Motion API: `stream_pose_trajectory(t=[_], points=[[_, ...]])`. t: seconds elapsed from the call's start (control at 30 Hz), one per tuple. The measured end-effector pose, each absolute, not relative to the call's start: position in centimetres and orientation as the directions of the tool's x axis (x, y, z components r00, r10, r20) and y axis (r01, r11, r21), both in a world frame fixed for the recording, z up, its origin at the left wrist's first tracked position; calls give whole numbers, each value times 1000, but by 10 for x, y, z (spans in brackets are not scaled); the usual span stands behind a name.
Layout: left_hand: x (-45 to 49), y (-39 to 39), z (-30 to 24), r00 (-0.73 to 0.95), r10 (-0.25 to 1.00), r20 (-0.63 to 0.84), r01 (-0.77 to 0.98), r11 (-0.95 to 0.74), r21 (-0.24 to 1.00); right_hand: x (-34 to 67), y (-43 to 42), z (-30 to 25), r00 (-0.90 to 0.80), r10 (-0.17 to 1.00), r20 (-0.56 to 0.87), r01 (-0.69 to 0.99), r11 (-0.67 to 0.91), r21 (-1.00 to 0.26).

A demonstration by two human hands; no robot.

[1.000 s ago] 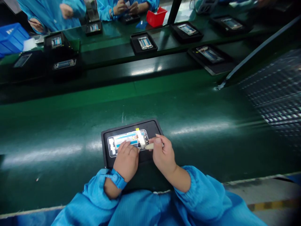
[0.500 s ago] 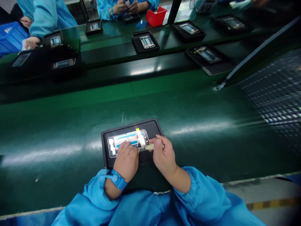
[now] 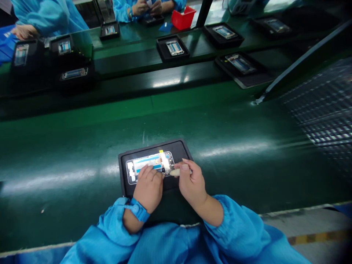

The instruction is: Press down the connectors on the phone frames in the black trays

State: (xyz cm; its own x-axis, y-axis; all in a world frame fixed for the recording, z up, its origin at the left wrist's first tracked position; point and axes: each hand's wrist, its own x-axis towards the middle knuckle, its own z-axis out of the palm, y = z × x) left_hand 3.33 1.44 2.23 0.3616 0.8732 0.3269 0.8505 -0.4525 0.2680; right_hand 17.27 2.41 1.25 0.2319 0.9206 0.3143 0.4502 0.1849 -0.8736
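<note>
An opened phone [image 3: 147, 163], with blue strips, a white band and a yellow tab, lies in a black tray [image 3: 180, 146] before me. My left hand [image 3: 148, 187] lies palm down over the phone's near edge, fingers laid together on it and the thumb hidden beneath. Between the thumb and fingers of my right hand [image 3: 192, 180] is a cream-coloured tapered stick [image 3: 176, 172]. Its tip touches, or nearly touches, the phone's right end, close to my left fingertips. A blue wrist strap [image 3: 139, 209] is round my left wrist.
Beyond the green bench [image 3: 82, 143], a belt [image 3: 132, 51] carries several black trays with opened phones, one tray [image 3: 173, 48] in the middle. Two co-workers in blue sit opposite, near a red bin [image 3: 183, 18] and a blue bin [image 3: 7, 44]. A metal bar [image 3: 297, 66] slants at the right.
My hands, the stick and the phone look almost unmoved. Across the belt, a co-worker's hand has shifted leftward and the far-left tray has moved back and turned. Some belt trays have slid slightly right.
</note>
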Motion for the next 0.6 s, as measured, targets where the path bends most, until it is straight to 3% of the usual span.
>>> stream_pose_trajectory(t=[0.6], points=[[33,14,21,367,886,282,857,-440,268,174,22,11,160,904,395,485,277,-829]])
